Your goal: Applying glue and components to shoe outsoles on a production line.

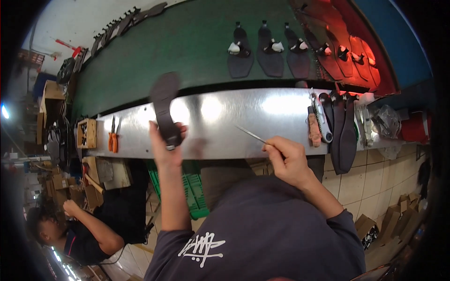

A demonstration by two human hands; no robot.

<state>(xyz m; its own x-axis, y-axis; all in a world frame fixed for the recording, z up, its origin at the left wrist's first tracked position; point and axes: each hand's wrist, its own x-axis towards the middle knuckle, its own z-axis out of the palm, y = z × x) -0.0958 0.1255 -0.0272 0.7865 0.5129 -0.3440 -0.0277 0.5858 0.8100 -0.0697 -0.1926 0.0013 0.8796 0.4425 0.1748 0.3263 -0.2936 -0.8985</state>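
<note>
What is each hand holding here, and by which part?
The left hand grips a dark shoe sole by its lower end, the rest standing up. The right hand pinches a thin metal tool at its near end.

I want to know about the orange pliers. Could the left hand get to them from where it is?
Probably yes, but not freely: the left hand is gripping a dark shoe sole. The orange pliers lie on the bare metal shelf to its left, with nothing between.

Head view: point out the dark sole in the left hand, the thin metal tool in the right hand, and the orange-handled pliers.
dark sole (164, 100), head view, on its middle.
thin metal tool (251, 134), head view, mid-shaft.
orange-handled pliers (112, 140), head view, on the handles.
</note>
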